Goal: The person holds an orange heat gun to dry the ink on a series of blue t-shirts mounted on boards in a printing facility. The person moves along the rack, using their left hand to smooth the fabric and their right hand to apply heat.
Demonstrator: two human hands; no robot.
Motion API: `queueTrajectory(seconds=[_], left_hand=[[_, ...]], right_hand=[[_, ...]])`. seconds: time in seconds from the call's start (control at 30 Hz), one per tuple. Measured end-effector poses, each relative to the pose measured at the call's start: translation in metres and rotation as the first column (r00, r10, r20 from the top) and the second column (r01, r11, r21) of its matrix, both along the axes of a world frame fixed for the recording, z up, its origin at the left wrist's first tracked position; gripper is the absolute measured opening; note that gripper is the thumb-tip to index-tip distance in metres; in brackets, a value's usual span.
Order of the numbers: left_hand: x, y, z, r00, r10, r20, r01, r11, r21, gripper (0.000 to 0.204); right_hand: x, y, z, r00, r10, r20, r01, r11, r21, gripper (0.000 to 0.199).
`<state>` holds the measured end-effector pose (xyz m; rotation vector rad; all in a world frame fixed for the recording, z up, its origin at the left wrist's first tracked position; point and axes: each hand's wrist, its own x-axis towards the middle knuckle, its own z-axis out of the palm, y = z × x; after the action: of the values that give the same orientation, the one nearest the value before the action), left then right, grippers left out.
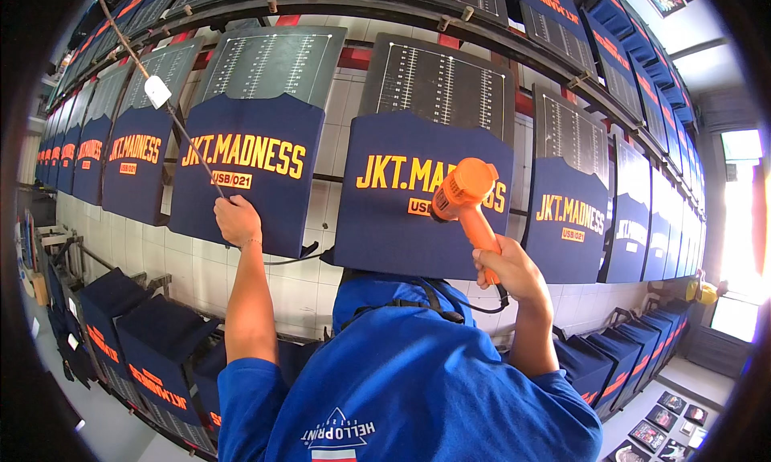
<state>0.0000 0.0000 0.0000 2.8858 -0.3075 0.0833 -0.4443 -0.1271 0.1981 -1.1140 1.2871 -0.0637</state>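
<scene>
Shirt-printing workshop, long metal rails point(361, 12), printed navy shirts point(261, 197) on boards point(269, 64)

The orange heat gun point(474, 187) covers the middle of the yellow lettering on the navy shirt point(385, 229) behind it. Inside the right hand point(511, 269), part of its handle is hidden, and its dark cable point(487, 310) gets lost near the blue cloth. The left hand point(238, 221) hides the lower end of the thin rod point(189, 136), whose upper end is cut off at the top left; whether it is stiff or a taut cord cannot be told. The lower edge crops the wearer's blue shirt point(434, 382). Far right, glare from the window point(737, 221) washes out the shirt prints; the pictures point(649, 435) near right are too small to tell.
</scene>
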Motion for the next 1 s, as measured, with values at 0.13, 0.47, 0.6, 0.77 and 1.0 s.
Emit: queueTrajectory(seconds=[0.13,0.47,0.6,0.77,1.0], left_hand=[[-0.004,0.003,-0.004,1.0,-0.01,0.016,0.01,1.0,0.016,0.028],[0.001,0.001,-0.005,0.999,-0.021,0.036,0.021,1.0,-0.002,0.03],[-0.002,0.0,0.001,1.0,0.005,0.002,-0.005,1.0,0.017,0.029],[-0.003,0.001,0.001,1.0,0.009,-0.007,-0.009,1.0,-0.013,0.03],[-0.001,-0.002,0.001,1.0,0.009,-0.018,-0.01,1.0,-0.015,0.031]], right_hand=[[-0.003,0.001,0.008,0.999,-0.027,-0.034,0.026,0.999,-0.02,0.024],[-0.015,0.003,0.001,0.996,-0.093,0.011,0.094,0.994,-0.062,0.021],[-0.018,-0.002,0.01,0.994,-0.106,-0.031,0.105,0.994,-0.019,0.021],[-0.026,0.001,0.003,0.994,-0.109,-0.007,0.108,0.993,-0.037,0.022],[-0.029,0.003,0.011,0.991,-0.136,-0.01,0.136,0.99,-0.034,0.022]])
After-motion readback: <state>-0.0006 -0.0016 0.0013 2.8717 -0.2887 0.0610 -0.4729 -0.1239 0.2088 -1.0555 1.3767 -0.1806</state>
